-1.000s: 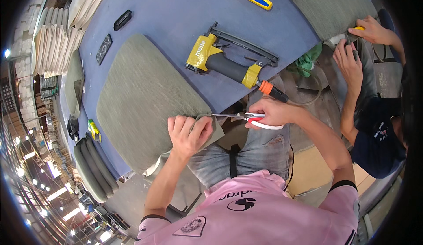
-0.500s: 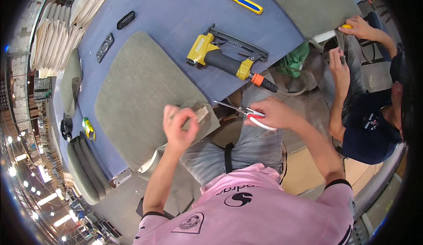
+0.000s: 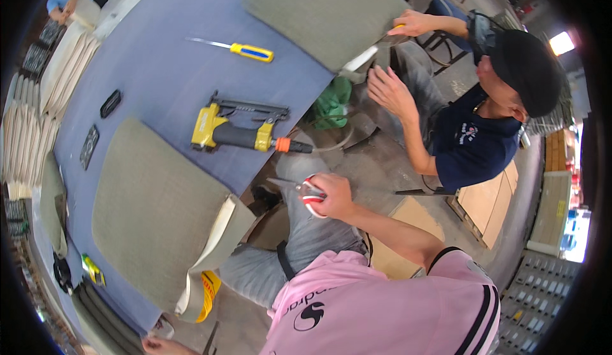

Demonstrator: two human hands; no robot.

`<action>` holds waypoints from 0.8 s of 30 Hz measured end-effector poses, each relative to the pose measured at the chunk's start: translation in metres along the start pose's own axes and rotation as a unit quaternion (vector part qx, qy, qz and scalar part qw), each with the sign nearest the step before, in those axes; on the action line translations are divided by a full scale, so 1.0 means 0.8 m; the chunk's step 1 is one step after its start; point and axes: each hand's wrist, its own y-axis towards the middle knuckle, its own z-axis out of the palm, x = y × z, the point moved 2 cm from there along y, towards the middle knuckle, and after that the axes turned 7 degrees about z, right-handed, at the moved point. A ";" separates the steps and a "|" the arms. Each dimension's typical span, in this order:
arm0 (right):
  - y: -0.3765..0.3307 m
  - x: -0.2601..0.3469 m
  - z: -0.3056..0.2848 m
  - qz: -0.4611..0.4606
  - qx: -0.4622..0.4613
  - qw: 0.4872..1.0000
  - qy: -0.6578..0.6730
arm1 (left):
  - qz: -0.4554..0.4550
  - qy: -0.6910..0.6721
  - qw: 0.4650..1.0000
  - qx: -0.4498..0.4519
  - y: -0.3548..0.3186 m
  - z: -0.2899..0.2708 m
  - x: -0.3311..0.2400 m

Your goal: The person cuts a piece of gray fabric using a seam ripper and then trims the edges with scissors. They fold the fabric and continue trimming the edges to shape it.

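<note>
Now scissors (image 3: 299, 192) sit gripped in the right hand (image 3: 333, 195) (blades pointing left).

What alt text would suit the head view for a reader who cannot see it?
The person's right hand holds red-handled scissors beside a blue table bearing a grey seat pad, a yellow staple gun and a screwdriver. A co-worker handles another pad.

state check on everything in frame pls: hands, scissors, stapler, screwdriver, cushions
Right hand: closed around the scissors' handles, off the table.
Red-and-white-handled scissors: held, blades together, pointing toward the table edge.
Left hand: low at the picture's bottom edge, grip cannot be told.
Yellow-and-black pneumatic staple gun: lying on its side on the blue table, unheld.
Yellow-handled screwdriver: lying flat, unheld.
Near grey-green fabric seat cushion: flat on table, foam edge exposed, overhanging.
Far grey-green cushion: a co-worker's hands at its edge.
</note>
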 end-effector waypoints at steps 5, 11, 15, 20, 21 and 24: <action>0.000 -0.004 0.002 -0.018 -0.010 1.000 0.021 | 0.100 0.044 0.994 0.001 -0.034 -0.020 0.129; 0.012 0.007 0.012 -0.024 -0.007 0.999 0.039 | -0.032 0.108 0.987 0.116 -0.172 0.000 0.202; 0.006 0.010 0.005 -0.005 -0.014 1.000 0.020 | -0.051 0.112 0.979 0.159 -0.174 0.035 0.206; 0.011 0.012 0.009 -0.014 0.011 1.000 0.004 | -0.073 0.116 0.973 0.185 -0.183 0.053 0.218; 0.012 0.012 0.010 -0.021 0.010 1.000 0.004 | -0.074 0.114 0.973 0.189 -0.184 0.058 0.220; 0.014 0.015 0.009 -0.018 0.016 1.000 0.003 | -0.075 0.103 0.974 0.189 -0.180 0.069 0.219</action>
